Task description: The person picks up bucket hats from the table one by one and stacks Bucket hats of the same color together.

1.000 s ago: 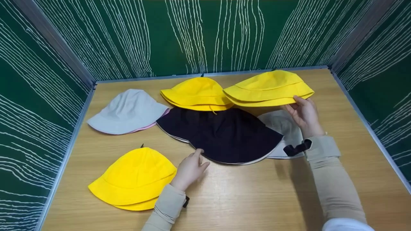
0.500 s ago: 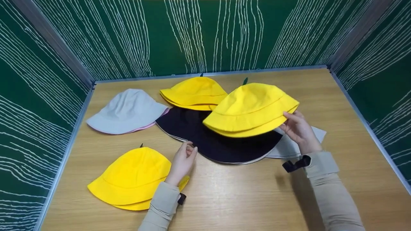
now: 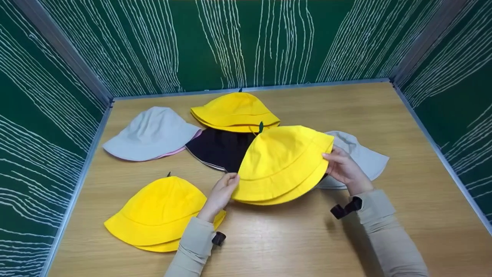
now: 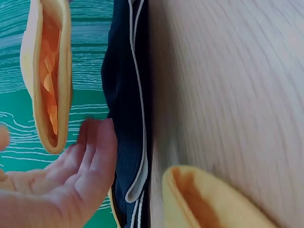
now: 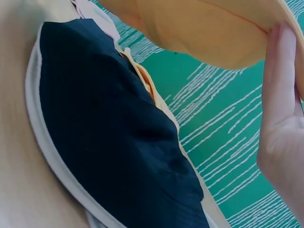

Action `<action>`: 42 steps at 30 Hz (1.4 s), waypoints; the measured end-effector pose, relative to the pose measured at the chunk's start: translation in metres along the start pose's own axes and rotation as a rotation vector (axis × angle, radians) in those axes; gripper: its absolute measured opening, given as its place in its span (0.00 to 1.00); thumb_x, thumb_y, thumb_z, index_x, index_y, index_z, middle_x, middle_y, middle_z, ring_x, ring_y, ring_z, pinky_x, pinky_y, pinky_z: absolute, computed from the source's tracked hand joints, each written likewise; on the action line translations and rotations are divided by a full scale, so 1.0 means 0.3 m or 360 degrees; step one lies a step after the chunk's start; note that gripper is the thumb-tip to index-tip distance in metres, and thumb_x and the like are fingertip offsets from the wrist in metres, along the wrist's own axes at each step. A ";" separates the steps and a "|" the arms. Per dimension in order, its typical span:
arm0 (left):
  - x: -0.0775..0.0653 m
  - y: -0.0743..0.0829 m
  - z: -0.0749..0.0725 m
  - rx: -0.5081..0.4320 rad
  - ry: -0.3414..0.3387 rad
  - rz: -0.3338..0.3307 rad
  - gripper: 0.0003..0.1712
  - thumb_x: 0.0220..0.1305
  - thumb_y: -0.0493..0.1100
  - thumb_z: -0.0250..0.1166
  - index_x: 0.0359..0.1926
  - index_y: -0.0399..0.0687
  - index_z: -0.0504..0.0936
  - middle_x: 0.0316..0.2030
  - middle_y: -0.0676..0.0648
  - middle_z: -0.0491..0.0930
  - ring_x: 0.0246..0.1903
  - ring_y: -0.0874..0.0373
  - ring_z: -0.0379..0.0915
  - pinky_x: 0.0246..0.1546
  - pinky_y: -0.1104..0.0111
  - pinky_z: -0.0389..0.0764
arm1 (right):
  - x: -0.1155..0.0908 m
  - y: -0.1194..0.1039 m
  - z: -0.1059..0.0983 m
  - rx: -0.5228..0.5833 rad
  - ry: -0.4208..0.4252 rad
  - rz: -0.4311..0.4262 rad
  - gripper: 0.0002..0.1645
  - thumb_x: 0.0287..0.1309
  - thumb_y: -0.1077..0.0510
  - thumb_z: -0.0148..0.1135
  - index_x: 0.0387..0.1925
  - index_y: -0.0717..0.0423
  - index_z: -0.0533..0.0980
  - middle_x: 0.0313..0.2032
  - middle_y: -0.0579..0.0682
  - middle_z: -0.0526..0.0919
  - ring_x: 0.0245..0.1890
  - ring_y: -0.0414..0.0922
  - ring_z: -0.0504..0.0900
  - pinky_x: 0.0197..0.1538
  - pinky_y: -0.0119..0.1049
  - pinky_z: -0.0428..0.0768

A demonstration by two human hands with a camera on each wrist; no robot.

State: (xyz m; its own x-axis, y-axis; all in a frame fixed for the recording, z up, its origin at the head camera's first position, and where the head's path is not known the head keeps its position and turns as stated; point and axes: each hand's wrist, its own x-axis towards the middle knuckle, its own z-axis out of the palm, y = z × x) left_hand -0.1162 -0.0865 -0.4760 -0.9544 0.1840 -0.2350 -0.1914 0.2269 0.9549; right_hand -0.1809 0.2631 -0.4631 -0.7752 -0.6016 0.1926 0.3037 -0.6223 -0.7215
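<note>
A yellow bucket hat (image 3: pixel 284 165) with a small green leaf tab on top hangs tilted above the black hats (image 3: pixel 221 148), covering much of them. My right hand (image 3: pixel 348 171) pinches its right brim; in the right wrist view the fingers (image 5: pixel 280 80) lie against the inside of the brim. At the hat's left edge is my left hand (image 3: pixel 220 196). In the left wrist view, that hand (image 4: pixel 71 185) has extended fingers, with a gap to the yellow brim (image 4: pixel 64 109). Its fingertips are close to the black hat (image 4: pixel 126 118); contact is unclear.
Another yellow hat (image 3: pixel 161 211) lies at front left, partly behind the left forearm. A third yellow hat (image 3: pixel 236 109) rests at the back. One pale grey hat (image 3: pixel 153 132) sits at left, another (image 3: pixel 365 157) at right. Green walls (image 3: pixel 219 42) enclose the wooden table (image 3: pixel 292 242).
The yellow hat in my right hand has come from the back right towards the front and left, over the black hats. My left hand has shifted slightly left, beside its brim.
</note>
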 end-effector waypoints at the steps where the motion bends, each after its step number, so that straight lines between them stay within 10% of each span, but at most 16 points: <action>1: -0.002 -0.001 0.000 0.0035 -0.0016 -0.0009 0.25 0.71 0.50 0.50 0.57 0.33 0.69 0.53 0.37 0.75 0.50 0.50 0.70 0.55 0.57 0.71 | 0.001 0.006 0.000 0.0006 -0.0022 0.0003 0.30 0.67 0.74 0.21 0.55 0.62 0.70 0.47 0.57 0.81 0.47 0.51 0.83 0.47 0.40 0.81; 11: -0.002 -0.018 0.005 -0.0016 -0.0085 -0.0013 0.27 0.65 0.44 0.61 0.60 0.36 0.67 0.41 0.42 0.81 0.35 0.62 0.76 0.41 0.70 0.78 | 0.001 0.038 -0.007 0.0008 0.0009 0.0054 0.31 0.66 0.74 0.20 0.56 0.60 0.69 0.49 0.56 0.80 0.48 0.50 0.82 0.49 0.40 0.80; 22: -0.012 0.011 0.007 -0.0122 0.0047 0.0228 0.22 0.65 0.37 0.60 0.57 0.34 0.68 0.41 0.36 0.81 0.33 0.61 0.77 0.36 0.71 0.80 | -0.019 0.057 -0.043 -0.0069 0.0082 0.0117 0.30 0.69 0.73 0.22 0.56 0.59 0.70 0.48 0.55 0.81 0.47 0.49 0.83 0.45 0.38 0.82; 36: -0.079 0.107 0.005 -0.0120 -0.0089 0.0349 0.23 0.65 0.42 0.61 0.59 0.41 0.69 0.43 0.38 0.80 0.35 0.59 0.77 0.38 0.70 0.80 | -0.025 0.068 -0.067 -0.0489 0.0461 0.0205 0.18 0.71 0.64 0.40 0.59 0.50 0.59 0.48 0.44 0.81 0.47 0.40 0.82 0.48 0.36 0.81; 42: -0.101 0.127 -0.005 -0.0140 -0.0183 0.0303 0.25 0.64 0.44 0.62 0.60 0.43 0.69 0.46 0.40 0.79 0.37 0.56 0.76 0.41 0.69 0.80 | -0.002 0.002 -0.037 -0.0894 0.0740 0.0268 0.30 0.71 0.56 0.43 0.69 0.57 0.48 0.56 0.45 0.70 0.55 0.34 0.72 0.57 0.26 0.72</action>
State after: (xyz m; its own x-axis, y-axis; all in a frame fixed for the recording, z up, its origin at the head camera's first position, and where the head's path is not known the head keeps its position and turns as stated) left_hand -0.0949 -0.0849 -0.4321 -0.9438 0.3244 -0.0634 -0.0344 0.0946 0.9949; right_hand -0.1866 0.2687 -0.4711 -0.9353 -0.3149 -0.1613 0.2067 -0.1164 -0.9715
